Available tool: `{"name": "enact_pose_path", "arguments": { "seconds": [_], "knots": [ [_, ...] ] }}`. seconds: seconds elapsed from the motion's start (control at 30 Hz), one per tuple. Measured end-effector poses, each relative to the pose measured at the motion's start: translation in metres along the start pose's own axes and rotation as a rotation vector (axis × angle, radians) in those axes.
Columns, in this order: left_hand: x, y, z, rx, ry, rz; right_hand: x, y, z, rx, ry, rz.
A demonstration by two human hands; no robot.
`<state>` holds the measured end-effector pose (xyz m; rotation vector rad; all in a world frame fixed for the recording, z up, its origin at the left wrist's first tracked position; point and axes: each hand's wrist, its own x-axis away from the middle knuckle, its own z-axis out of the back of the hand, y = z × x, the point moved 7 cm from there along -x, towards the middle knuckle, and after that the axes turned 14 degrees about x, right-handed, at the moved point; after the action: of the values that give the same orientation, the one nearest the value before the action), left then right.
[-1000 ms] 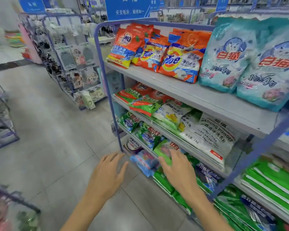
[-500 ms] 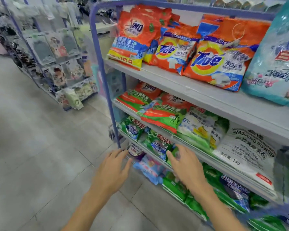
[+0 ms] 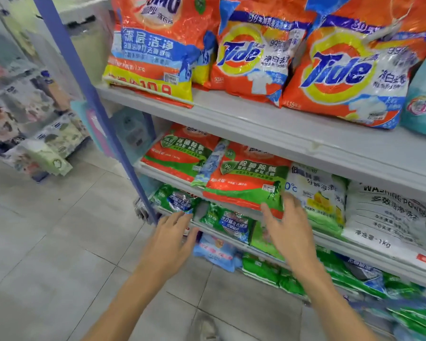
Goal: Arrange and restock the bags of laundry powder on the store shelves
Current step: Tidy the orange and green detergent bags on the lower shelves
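Observation:
Bags of laundry powder fill a grey, blue-framed shelf unit (image 3: 268, 124). Orange Tide bags (image 3: 349, 70) and an orange OMO bag (image 3: 155, 45) stand on the top shelf. On the second shelf lies a red-and-green bag (image 3: 246, 178), overhanging the front edge. My right hand (image 3: 288, 227) is open, fingertips at that bag's lower right corner. My left hand (image 3: 170, 239) is open, fingers spread, just below a small green bag (image 3: 175, 200) on the third shelf. Neither hand holds anything.
A white washing powder bag (image 3: 389, 217) and a white-yellow bag (image 3: 317, 200) lie right of my right hand. A light blue bag (image 3: 217, 252) sits low by the floor. A blue upright post (image 3: 94, 99) stands left. A rack of small packets (image 3: 35, 134) is across the tiled aisle.
The view has closed in on the shelves. Both hands have risen and reached forward: the right from the lower green bags up to the red-and-green bag, the left toward the third shelf.

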<state>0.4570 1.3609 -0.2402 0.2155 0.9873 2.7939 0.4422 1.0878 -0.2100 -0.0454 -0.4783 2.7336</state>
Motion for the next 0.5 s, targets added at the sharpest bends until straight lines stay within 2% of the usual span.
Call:
{"name": "enact_pose_path", "arguments": {
  "seconds": [0.23,0.4,0.5],
  "knots": [
    [-0.076,-0.014,0.022,0.054,-0.069,-0.09,-0.051,-0.005,-0.01,-0.01,0.086,-0.213],
    [-0.127,-0.002,0.001,0.13,-0.168,-0.205,-0.074,-0.008,-0.033,-0.036,0.173,-0.352],
    [-0.151,-0.001,-0.022,0.218,-0.192,-0.22,-0.078,-0.008,-0.047,0.049,0.269,-0.385]
  ]
}}
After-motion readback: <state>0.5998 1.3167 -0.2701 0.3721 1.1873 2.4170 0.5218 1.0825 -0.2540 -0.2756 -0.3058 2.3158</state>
